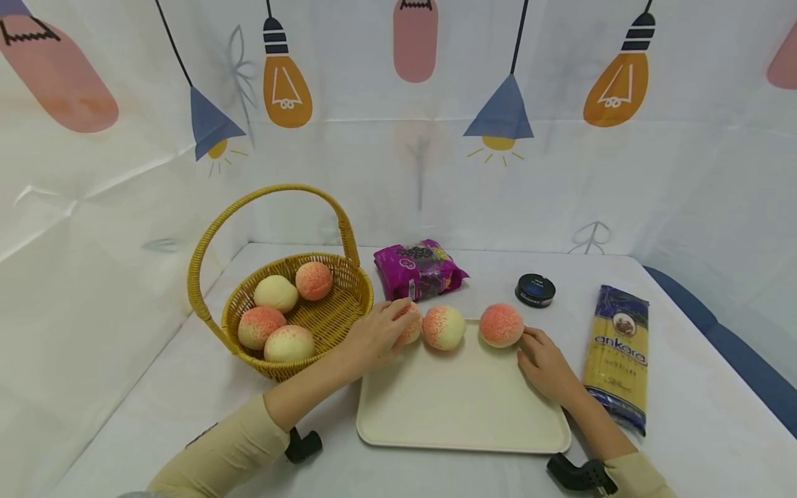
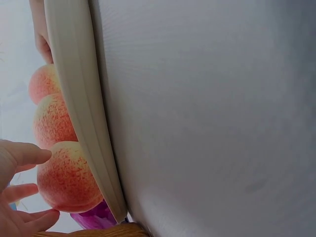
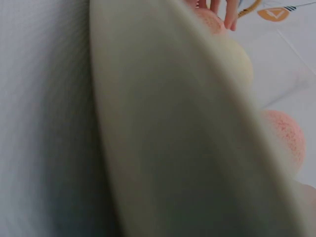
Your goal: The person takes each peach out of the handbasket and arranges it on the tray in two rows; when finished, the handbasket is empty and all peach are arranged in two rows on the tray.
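Khaki sleeves (image 1: 230,443) reach in from the bottom edge, a black wrist mount (image 1: 303,446) showing below the left forearm and another by the right wrist. Between the forearms, a cream rectangular tray (image 1: 463,401) lies flat on the white-covered worktop (image 1: 429,477). Three peaches stand in a row along its far edge. At the left end, the left hand (image 1: 380,330) reaches over the left peach (image 1: 412,330), its fingers spread about the fruit and touching it; whether they grip it cannot be told. Just beside it sits the middle peach (image 1: 444,328), paler, with red speckling. After a gap comes the right peach (image 1: 501,325), redder, with the right hand (image 1: 548,366) at its right side, fingers relaxed and touching rather than grasping.

Left of the tray, a yellow-brown wicker basket (image 1: 330,319) with a tall arched handle holds four more peaches (image 1: 289,344), gathered mostly in its left part. Behind the tray lie a shiny purple packet (image 1: 417,270) and, farther right, a round black tuna tin (image 1: 535,290). To the right rests a yellow-and-blue "ankara" packet (image 1: 618,360). Behind everything hangs a white lamp-and-bulb-print sheet (image 1: 367,166).
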The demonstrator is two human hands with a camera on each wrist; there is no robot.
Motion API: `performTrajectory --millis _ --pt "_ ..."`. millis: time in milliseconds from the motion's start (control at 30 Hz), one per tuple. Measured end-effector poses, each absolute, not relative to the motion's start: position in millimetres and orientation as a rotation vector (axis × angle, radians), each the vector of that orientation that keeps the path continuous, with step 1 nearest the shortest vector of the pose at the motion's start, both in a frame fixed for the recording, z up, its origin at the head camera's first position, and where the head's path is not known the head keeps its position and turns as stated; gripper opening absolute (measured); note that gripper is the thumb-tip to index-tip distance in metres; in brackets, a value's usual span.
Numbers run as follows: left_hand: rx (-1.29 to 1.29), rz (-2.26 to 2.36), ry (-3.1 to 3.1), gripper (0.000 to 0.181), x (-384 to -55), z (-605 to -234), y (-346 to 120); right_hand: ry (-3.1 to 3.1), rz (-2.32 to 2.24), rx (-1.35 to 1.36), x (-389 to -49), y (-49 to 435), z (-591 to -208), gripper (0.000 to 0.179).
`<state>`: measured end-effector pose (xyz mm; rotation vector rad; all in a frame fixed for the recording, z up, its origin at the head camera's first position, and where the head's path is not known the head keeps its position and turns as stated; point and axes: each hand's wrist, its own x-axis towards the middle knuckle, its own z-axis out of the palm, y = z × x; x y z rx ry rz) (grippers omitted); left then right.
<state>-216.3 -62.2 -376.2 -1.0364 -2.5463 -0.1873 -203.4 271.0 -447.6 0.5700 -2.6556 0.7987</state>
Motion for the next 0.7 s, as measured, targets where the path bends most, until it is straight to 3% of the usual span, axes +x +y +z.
performTrajectory --millis 367,600,700 --pt "-1.076 -0.162 -2.403 0.030 -214.9 -373.1 -69.2 -2.632 0.790 0.578 -203.6 271.4 -449.2 0.036" --pt "-0.994 -0.266 -2.490 0.045 -213.9 -358.9 -80.8 -2.621 0.781 0.587 -204.1 272.2 -450.9 0.035" --pt "-0.951 -0.272 -2.508 0.043 -215.3 -352.9 -87.1 -2.623 0.782 0.587 -204.9 272.3 -451.2 0.036"
